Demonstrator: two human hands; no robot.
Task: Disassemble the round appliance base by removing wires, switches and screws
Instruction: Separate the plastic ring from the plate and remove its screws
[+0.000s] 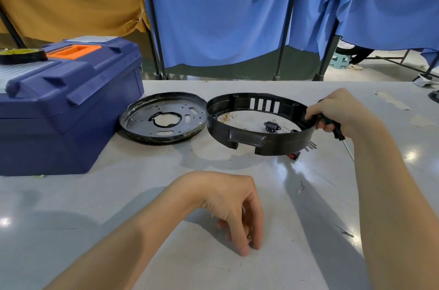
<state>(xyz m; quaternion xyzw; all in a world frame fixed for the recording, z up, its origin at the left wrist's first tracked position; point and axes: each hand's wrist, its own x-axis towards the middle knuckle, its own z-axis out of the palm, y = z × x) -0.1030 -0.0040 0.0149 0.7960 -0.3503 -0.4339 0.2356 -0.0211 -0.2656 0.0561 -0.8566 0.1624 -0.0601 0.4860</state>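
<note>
Mostly done. Your right hand grips the screwdriver plus the base ring rim. Metal plate is off, well left of it. Socket w/ wires looks loose inside the ring. Left hand pinches a small part, prob. a screw.

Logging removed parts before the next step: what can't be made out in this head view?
All in the head view:
- the small item pinched by the left hand: too small and covered by fingertips; cannot tell if it is a screw.
- the red part under the black ring: mostly hidden by the ring's wall.
- the screwdriver in the right hand: tip lost against the forearm.
</note>
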